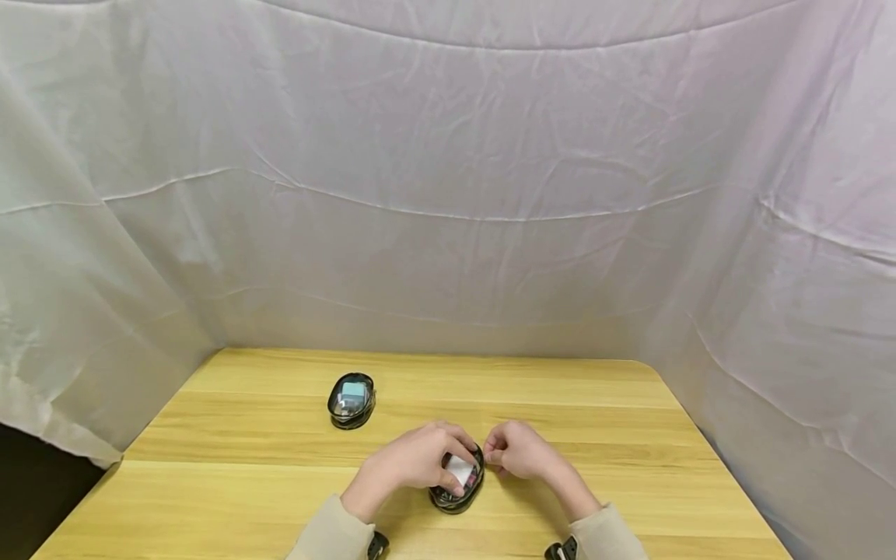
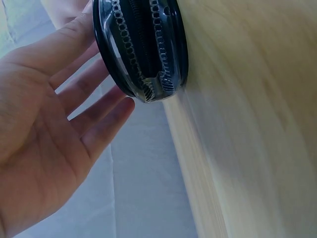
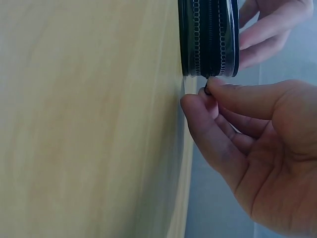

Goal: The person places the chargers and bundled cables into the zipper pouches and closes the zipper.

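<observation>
A small oval zip pouch (image 1: 457, 477) with black trim and a clear top stands on the table, a white piece and some pinkish bits showing inside. My left hand (image 1: 423, 459) grips it from above, thumb on the near side and fingers along the far side. In the left wrist view the black zipper band (image 2: 141, 44) runs round the pouch wall and is zipped up at this end. At the pouch's right side my right hand (image 1: 520, 451) pinches the zipper pull (image 3: 207, 90) between thumb and fingers, as the right wrist view shows.
A second oval pouch (image 1: 351, 400) with black trim and a pale blue piece inside sits farther back on the left. Both stand on a light wooden table (image 1: 595, 404). Pale cloth (image 1: 448, 257) hangs behind and at both sides of it.
</observation>
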`<state>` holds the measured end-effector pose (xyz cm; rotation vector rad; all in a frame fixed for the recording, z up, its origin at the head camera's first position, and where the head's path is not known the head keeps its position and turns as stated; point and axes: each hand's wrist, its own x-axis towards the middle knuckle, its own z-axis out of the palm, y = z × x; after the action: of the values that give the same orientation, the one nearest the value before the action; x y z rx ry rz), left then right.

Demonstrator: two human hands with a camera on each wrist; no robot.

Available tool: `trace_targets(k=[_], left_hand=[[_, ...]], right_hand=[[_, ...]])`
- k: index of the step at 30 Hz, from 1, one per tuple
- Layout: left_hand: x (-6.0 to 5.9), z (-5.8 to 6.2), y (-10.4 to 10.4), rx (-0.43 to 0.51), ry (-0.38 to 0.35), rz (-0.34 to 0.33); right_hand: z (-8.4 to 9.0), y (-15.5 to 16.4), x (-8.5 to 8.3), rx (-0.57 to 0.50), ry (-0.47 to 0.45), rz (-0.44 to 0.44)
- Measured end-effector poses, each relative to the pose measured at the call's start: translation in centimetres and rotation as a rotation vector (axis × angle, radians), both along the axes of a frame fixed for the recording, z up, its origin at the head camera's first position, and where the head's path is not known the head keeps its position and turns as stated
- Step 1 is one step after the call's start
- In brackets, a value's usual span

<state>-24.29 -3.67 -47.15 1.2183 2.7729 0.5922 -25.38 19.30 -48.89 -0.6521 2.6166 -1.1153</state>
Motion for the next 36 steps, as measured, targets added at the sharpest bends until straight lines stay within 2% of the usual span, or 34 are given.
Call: trace_targets(k=[11, 20, 29, 36], left_hand=[[0.34, 0.36, 0.13, -0.003, -0.064, 0.023], [0.25, 0.09, 0.24, -0.007, -0.081, 0.038], [0.12, -0.1, 0.21, 0.018, -0.106, 0.034], [-0.07, -0.19, 0.13, 0.011, -0.095, 0.036]], right_hand=[[0.29, 0.3, 0.18, 0.014, 0.01, 0.021], [0.44, 0.42, 0.27, 0.025, 0.002, 0.041], [0.52, 0.87, 0.22, -0.017, -0.107, 0.092], [0.56, 0.94, 0.24, -0.024, -0.115, 0.092]])
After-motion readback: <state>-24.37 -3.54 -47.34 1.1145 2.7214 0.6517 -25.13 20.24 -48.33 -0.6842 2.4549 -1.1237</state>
